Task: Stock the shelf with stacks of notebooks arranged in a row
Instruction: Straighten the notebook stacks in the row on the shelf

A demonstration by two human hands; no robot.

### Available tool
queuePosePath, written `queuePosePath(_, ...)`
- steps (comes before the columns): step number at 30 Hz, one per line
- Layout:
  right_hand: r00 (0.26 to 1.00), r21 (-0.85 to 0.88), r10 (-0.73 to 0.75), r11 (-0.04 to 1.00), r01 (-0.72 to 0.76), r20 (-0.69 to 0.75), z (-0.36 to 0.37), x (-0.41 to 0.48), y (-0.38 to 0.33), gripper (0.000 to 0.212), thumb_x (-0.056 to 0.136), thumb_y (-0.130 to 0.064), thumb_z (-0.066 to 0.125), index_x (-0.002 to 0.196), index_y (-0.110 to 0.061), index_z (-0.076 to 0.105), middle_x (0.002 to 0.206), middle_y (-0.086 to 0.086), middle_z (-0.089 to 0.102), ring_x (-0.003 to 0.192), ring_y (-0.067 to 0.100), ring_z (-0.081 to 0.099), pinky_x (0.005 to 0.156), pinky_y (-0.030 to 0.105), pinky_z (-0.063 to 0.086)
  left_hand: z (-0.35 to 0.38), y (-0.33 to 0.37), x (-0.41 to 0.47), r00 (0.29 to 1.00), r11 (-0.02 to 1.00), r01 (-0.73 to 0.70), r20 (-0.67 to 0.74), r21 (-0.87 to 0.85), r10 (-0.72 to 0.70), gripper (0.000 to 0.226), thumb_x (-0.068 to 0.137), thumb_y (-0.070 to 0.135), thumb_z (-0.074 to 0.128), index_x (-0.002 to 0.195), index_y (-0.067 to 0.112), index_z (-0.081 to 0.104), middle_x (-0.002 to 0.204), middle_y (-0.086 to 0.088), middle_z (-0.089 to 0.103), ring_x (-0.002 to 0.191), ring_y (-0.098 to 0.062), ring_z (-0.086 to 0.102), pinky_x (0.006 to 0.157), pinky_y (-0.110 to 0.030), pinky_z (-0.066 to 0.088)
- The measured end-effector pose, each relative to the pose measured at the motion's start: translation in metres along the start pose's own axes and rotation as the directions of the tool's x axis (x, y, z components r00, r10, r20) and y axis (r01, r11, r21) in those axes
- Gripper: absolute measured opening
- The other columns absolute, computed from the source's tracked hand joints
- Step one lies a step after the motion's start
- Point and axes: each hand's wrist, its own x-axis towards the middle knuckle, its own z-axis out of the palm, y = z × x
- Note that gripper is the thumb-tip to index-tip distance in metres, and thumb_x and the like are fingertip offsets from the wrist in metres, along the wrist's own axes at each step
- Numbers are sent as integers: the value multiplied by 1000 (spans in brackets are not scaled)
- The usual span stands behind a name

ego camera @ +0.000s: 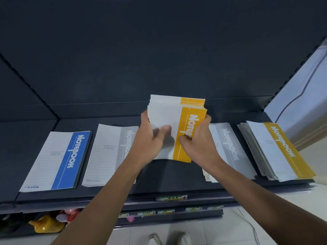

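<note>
A stack of yellow-and-white notebooks (174, 114) is held tilted above the dark shelf (173, 181), over a gap in the row. My left hand (150, 138) grips its left edge, thumb on the top cover. My right hand (198, 138) grips its right, yellow side. On the shelf lie, from left: a blue notebook stack (60, 160), a grey notebook stack (108, 154), another grey stack (230, 149) partly hidden by my right arm, and a yellow stack (276, 149) at the far right.
The shelf's dark back panel (159, 59) rises behind. Price labels (171, 198) line the front rail. A lower shelf holds a yellow packet (47, 225) and other goods. A pale wall (300, 103) is at the right, and shoes (169, 239) show on the tiled floor.
</note>
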Motion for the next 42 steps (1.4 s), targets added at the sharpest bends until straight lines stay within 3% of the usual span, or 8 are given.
queuePosePath(7, 997, 34, -39, 999, 41, -69, 9, -17, 4, 80, 86, -12, 71, 141, -36, 18, 119, -8, 61, 102, 7, 64, 73, 22, 55, 10, -13, -11, 996, 998, -57, -65, 7, 58, 85, 87, 9, 66, 149, 38, 15, 138, 15, 49, 127, -12, 52, 103, -40, 51)
queuePosePath(15, 989, -21, -73, 997, 71, -129, 13, -18, 0, 81, 90, -8, 66, 140, -42, 12, 122, -7, 59, 102, 7, 63, 71, 19, 54, 15, -8, -12, 984, 992, -117, -133, 48, 122, 76, 94, 7, 61, 149, 27, 12, 139, 11, 45, 126, -1, 46, 92, -2, 40)
queuePosePath(20, 998, -15, -53, 999, 52, -47, 11, -24, 12, 80, 90, -8, 66, 144, -33, 13, 122, -9, 58, 104, 4, 62, 74, 15, 54, 15, -17, -22, 987, 992, -108, -114, 69, 115, 78, 94, 11, 62, 150, 28, 11, 142, 12, 43, 129, 0, 42, 99, -8, 42)
queuePosePath(25, 1000, -29, 9, 1000, -10, -27, 17, -29, 22, 65, 97, -11, 61, 141, -29, 17, 122, -15, 55, 106, 4, 61, 72, 12, 52, 18, -22, -22, 990, 988, -70, -111, 141, 86, 76, 96, 16, 62, 151, 29, 11, 145, 13, 40, 125, 3, 41, 87, 4, 39)
queuePosePath(30, 999, -153, 7, 988, -15, -53, 15, -19, 15, 61, 97, -14, 59, 143, -24, 22, 125, -6, 52, 102, 13, 60, 74, 22, 48, 21, -19, -19, 977, 972, -62, -184, 227, 105, 73, 97, 13, 61, 153, 23, 16, 143, 5, 42, 113, 1, 43, 81, -2, 41)
queuePosePath(33, 998, -349, -40, 937, 18, -54, 10, -9, 7, 58, 90, -14, 61, 139, -21, 33, 119, -1, 42, 92, 18, 55, 67, 28, 46, 24, -16, -16, 975, 944, 6, -211, 331, 68, 69, 98, 18, 58, 152, 17, 17, 138, -3, 41, 102, -15, 53, 75, -23, 45)
queuePosePath(36, 997, -484, 81, 872, -72, -2, 10, -1, 3, 49, 86, -18, 63, 129, -18, 40, 115, 2, 44, 88, 24, 55, 66, 34, 43, 26, -18, -9, 981, 862, 153, -180, 483, -73, 61, 98, 21, 58, 146, 5, 23, 130, -15, 48, 105, -36, 59, 73, -34, 40)
queuePosePath(42, 960, -563, 270, 805, -185, 71, 20, 5, 11, 36, 85, -19, 66, 103, -17, 36, 104, 4, 55, 82, 26, 58, 63, 34, 44, 25, -26, 0, 965, 711, 255, -123, 656, -232, 50, 98, 30, 60, 133, 4, 37, 119, -15, 59, 107, -35, 62, 71, -32, 41)
